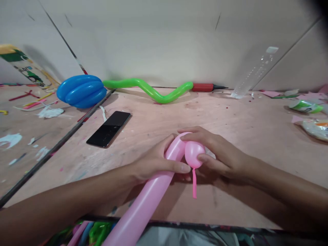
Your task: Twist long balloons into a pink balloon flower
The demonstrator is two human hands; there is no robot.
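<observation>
A long pink balloon (153, 188) runs from the bottom edge up to both hands, where it bends over near its tied end. My left hand (161, 160) is wrapped round the long part, thumb across the front. Fingers and thumb of my right hand (210, 150) grip the short round bubble at the bend. From that bubble the thin uninflated tail hangs down. Part of the left fingers is hidden behind the balloon.
A black phone (109, 130) lies left of centre. Along the wall are a blue folded balloon (82, 91), a wavy green balloon (153, 94), a red pump (203, 87) and a clear bottle (252, 77). Scraps and packets lie at right; more balloons (94, 232) show below the table edge.
</observation>
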